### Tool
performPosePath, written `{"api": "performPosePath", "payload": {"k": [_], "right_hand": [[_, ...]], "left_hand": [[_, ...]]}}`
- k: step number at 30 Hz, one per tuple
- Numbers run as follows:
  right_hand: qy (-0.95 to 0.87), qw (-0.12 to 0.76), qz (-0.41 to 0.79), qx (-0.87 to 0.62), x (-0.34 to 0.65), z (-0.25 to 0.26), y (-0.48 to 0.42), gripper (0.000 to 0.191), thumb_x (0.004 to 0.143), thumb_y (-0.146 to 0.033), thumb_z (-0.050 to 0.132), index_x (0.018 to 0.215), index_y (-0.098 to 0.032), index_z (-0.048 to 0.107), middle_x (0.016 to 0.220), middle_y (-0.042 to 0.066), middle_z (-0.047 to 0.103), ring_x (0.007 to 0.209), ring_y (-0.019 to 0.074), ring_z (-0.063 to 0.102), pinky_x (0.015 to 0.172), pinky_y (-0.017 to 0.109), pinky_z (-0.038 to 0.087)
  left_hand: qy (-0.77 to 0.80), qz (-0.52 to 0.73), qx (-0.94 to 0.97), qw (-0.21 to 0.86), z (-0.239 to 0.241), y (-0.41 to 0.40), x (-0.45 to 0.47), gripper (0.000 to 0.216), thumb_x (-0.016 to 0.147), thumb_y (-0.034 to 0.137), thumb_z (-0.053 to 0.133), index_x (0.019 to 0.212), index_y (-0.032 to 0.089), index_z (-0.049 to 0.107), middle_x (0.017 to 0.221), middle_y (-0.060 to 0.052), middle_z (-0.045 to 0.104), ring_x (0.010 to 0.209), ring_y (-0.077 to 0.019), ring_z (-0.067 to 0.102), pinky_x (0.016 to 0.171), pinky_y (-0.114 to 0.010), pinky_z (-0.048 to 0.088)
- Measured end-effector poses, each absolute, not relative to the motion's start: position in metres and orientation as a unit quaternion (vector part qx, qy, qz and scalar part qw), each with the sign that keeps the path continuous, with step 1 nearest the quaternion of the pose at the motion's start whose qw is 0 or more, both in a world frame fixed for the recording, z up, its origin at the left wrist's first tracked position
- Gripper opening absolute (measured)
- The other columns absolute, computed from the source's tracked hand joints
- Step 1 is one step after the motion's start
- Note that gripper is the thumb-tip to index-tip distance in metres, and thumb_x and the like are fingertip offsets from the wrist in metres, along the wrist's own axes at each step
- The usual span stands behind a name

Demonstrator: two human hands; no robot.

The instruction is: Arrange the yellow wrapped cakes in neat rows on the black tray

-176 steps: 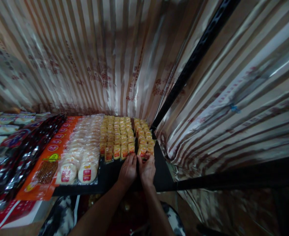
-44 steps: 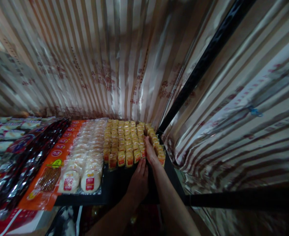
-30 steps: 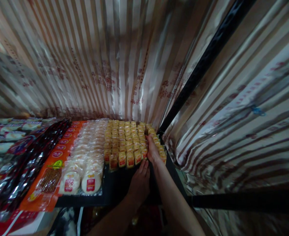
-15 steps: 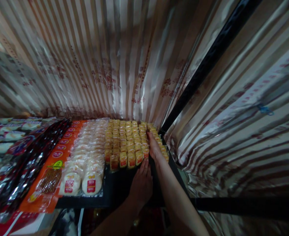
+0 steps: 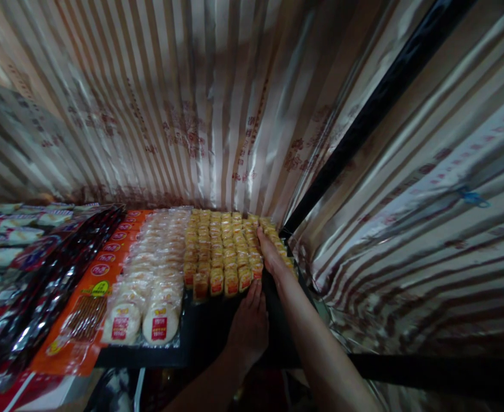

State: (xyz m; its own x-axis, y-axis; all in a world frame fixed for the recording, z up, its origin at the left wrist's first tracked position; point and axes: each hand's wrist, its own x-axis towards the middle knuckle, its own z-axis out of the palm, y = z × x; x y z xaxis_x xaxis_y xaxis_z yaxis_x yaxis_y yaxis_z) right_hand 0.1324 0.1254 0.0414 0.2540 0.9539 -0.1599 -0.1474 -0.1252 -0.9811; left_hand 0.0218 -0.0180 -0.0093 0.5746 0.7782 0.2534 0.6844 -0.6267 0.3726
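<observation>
Rows of small yellow snack packets (image 5: 219,246) with red labels stand packed on a black shelf (image 5: 200,332). My right hand (image 5: 269,252) reaches in flat, fingers stretched between the right-hand rows of packets, its edge against them. My left hand (image 5: 249,326) rests on the bare shelf just in front of the packets, fingers extended and touching the front row. Neither hand grips anything.
Left of the yellow packets lie rows of round white buns in clear wrap (image 5: 155,286), then orange packs (image 5: 91,286) and dark glossy packs (image 5: 41,286). Striped shiny cloth (image 5: 191,103) hangs behind and to the right. A black post (image 5: 363,126) rises at the shelf's right corner.
My right hand has slid from the front of the packets deep in between the right-hand rows. My left hand has stayed at the front row, drawn back a little.
</observation>
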Motion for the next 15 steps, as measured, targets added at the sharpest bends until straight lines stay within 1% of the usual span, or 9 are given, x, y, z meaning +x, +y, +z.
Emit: {"api": "performPosePath", "payload": {"k": [3,5,9,12,15], "right_hand": [[-0.403,0.545,0.416,-0.606,0.139,0.043,0.132,0.048,0.082,-0.058,0.039,0.113,-0.026,0.059,0.125,0.000,0.055,0.126,0.0161,0.039,0.110,0.034,0.024],[-0.414,0.521,0.395,-0.634,0.141,0.044,0.136,0.049,0.082,-0.058,0.040,0.112,-0.024,0.060,0.128,0.001,0.052,0.127,0.0174,0.038,0.111,0.034,0.021],[-0.407,0.482,0.415,-0.655,0.142,0.047,0.145,0.048,0.081,-0.055,0.043,0.110,-0.023,0.062,0.126,0.004,0.054,0.122,0.0195,0.044,0.108,0.036,0.026],[-0.394,0.491,0.407,-0.661,0.143,0.048,0.151,0.041,0.081,-0.051,0.047,0.107,-0.023,0.063,0.124,0.003,0.056,0.123,0.0179,0.043,0.109,0.035,0.024],[-0.383,0.522,0.429,-0.629,0.143,0.050,0.157,0.032,0.080,-0.047,0.050,0.098,-0.026,0.066,0.110,0.001,0.065,0.115,0.0176,0.051,0.106,0.037,0.029]], "left_hand": [[0.416,0.210,0.878,0.106,-0.015,-0.018,0.022,0.042,0.090,0.018,0.030,0.128,0.005,0.040,0.145,-0.013,0.024,0.135,-0.0226,0.016,0.103,-0.037,0.036],[0.414,0.215,0.879,0.099,-0.017,-0.018,0.022,0.041,0.090,0.018,0.030,0.127,0.005,0.041,0.145,-0.013,0.024,0.135,-0.0230,0.015,0.104,-0.037,0.036],[0.415,0.211,0.880,0.094,-0.016,-0.018,0.021,0.043,0.089,0.019,0.032,0.128,0.004,0.040,0.144,-0.014,0.025,0.135,-0.0227,0.016,0.104,-0.036,0.035],[0.415,0.211,0.880,0.097,-0.011,-0.018,0.020,0.044,0.089,0.020,0.032,0.131,0.005,0.037,0.145,-0.012,0.023,0.136,-0.0215,0.014,0.105,-0.035,0.035],[0.413,0.211,0.880,0.106,-0.009,-0.018,0.019,0.045,0.089,0.018,0.031,0.131,0.005,0.035,0.146,-0.012,0.020,0.136,-0.0221,0.012,0.105,-0.036,0.035]]}}
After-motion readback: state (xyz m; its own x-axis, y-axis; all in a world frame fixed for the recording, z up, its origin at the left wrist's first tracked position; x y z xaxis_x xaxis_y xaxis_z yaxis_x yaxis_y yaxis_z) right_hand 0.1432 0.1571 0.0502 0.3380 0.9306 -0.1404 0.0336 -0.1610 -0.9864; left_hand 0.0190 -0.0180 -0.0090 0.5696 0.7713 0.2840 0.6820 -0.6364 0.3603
